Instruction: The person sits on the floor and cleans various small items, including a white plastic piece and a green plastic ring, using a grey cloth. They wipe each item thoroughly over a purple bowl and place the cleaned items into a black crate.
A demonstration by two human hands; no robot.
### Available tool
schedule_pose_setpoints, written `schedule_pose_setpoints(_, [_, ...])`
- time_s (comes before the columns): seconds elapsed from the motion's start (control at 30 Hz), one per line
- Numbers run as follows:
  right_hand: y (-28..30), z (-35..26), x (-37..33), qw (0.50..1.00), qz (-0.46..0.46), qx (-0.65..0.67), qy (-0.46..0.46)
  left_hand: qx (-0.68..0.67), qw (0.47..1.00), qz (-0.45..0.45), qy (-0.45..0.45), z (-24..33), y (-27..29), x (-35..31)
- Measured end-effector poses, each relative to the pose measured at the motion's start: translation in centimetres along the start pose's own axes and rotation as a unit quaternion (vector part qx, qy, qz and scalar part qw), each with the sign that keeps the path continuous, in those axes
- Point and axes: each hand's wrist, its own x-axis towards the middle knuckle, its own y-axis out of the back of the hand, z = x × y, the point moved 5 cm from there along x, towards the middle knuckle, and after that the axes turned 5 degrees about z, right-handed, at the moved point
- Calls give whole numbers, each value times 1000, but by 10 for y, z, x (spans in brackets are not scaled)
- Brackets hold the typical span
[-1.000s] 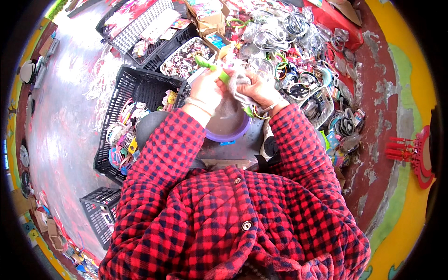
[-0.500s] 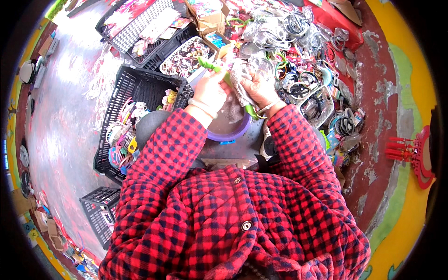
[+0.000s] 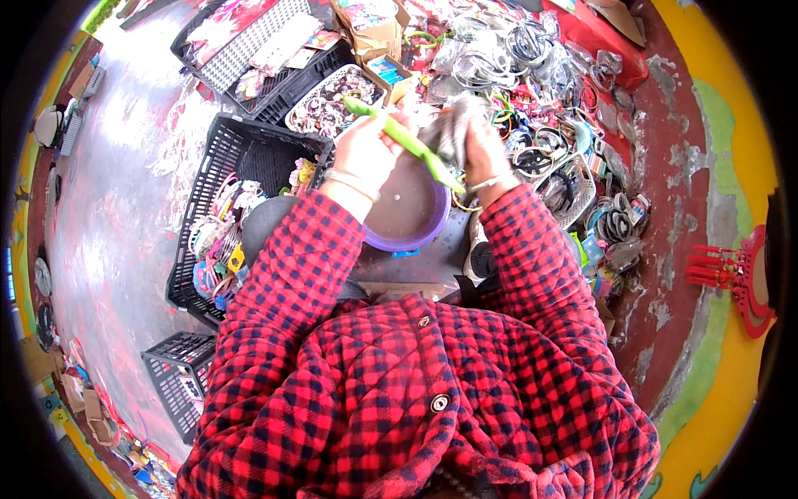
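Note:
My left hand [image 3: 363, 155] is closed on a bright green band [image 3: 418, 151], seemingly a headband, which slants down to the right above the basin. My right hand [image 3: 485, 155] grips a wet-looking grey cloth [image 3: 449, 129], smeared by motion and held beside the band. Below both hands stands a round basin with a purple rim [image 3: 438, 229], holding murky greyish water [image 3: 399, 212]. My forearms partly hide its sides.
Left of the basin is a black crate [image 3: 195, 212] with colourful headbands. Beyond lie a white basket of small hair accessories [image 3: 332, 104] and a cardboard box [image 3: 378, 37]. Bagged headbands [image 3: 499, 54] heap at the far right, near a white basket [image 3: 573, 195]. A smaller black crate [image 3: 179, 374] sits at the left.
The grey cloth has come away from around the green band and swung up and right with my right hand. My left hand has shifted slightly left, still holding the band.

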Motion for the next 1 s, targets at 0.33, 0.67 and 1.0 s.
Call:
schedule_pose_setpoints(0.33, [33,-42,10,946,-43,292,-131,-20,998,41,-53,28,-10,-10])
schedule_pose_setpoints(0.67, [-28,-29,-21,978,-145,150,1,18,998,-40,-42,-9,-3,5])
schedule_pose_setpoints(1.0, [-37,-22,-30,951,-241,117,-158,20,1000,14,10,1,0,1])
